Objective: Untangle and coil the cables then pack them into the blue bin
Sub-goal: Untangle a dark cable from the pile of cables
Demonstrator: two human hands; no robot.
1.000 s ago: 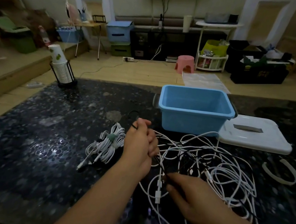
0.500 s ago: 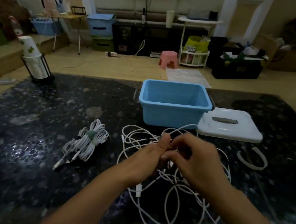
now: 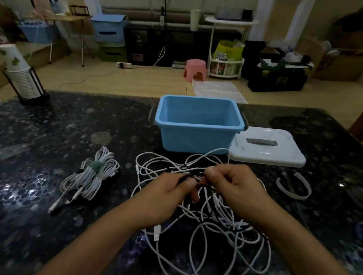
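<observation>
A tangle of white and black cables (image 3: pixel 206 240) lies on the dark table in front of the blue bin (image 3: pixel 198 125), which stands open with nothing visible inside. My left hand (image 3: pixel 163 197) and my right hand (image 3: pixel 235 190) meet above the tangle, and both pinch a black cable among white strands, lifted a little off the table. To the left lies a coiled white cable bundle (image 3: pixel 92 176) bound with a green tie.
The bin's white lid (image 3: pixel 267 146) lies flat to the right of the bin. A white strap loop (image 3: pixel 294 186) rests right of the tangle. A stack of paper cups in a black holder (image 3: pixel 22 75) stands at the far left table edge.
Both hands have come together over the tangle from apart; the right hand rose from the table's front. The cables are gathered up a little. The view has shifted.
</observation>
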